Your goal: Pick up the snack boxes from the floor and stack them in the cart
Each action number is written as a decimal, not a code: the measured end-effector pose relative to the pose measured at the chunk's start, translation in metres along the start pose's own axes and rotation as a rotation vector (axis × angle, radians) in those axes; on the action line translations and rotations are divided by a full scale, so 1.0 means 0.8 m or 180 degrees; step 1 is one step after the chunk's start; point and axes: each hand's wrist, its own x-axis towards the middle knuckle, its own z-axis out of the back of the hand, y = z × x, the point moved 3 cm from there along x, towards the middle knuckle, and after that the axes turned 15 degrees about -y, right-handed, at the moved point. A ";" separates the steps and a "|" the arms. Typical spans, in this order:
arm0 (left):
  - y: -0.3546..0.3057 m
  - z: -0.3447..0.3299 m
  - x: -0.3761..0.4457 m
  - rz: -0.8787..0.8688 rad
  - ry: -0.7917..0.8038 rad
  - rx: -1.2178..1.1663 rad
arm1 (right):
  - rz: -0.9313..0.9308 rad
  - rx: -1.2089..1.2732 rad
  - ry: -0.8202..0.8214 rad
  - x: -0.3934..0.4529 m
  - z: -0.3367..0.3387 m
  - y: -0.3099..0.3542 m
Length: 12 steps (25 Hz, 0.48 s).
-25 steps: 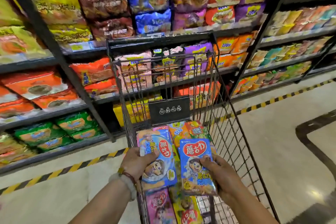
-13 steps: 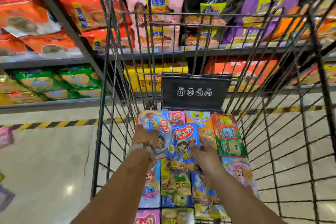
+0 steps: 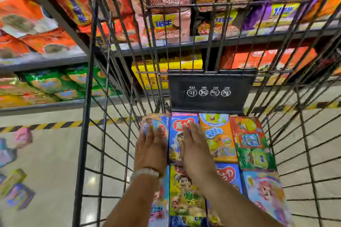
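Hands flat, left [image 3: 151, 145] and right [image 3: 193, 145], fingers straight, pressing blue boxes [image 3: 175, 134] lying lengthwise in cart [image 3: 86, 97]

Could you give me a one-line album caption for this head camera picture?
Both hands, left hand and right hand, press flat on blue snack boxes in the cart.

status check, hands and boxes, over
Left hand and right hand flat on two blue boxes in cart. More boxes on floor. Nothing blocking.

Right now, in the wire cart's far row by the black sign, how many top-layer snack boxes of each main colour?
Blue cardboard snack boxes: 2
Orange cardboard snack box: 1
Red-and-green cardboard snack box: 1
Total: 4
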 end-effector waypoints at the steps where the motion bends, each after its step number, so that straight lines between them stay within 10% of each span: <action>1: -0.004 0.007 0.011 -0.0035 -0.0021 -0.0002 | 0.0001 -0.0018 0.0097 0.013 -0.005 0.002; 12: -0.003 0.029 0.065 0.0161 0.0696 -0.0201 | 0.0374 -0.0135 0.0996 0.053 0.073 0.021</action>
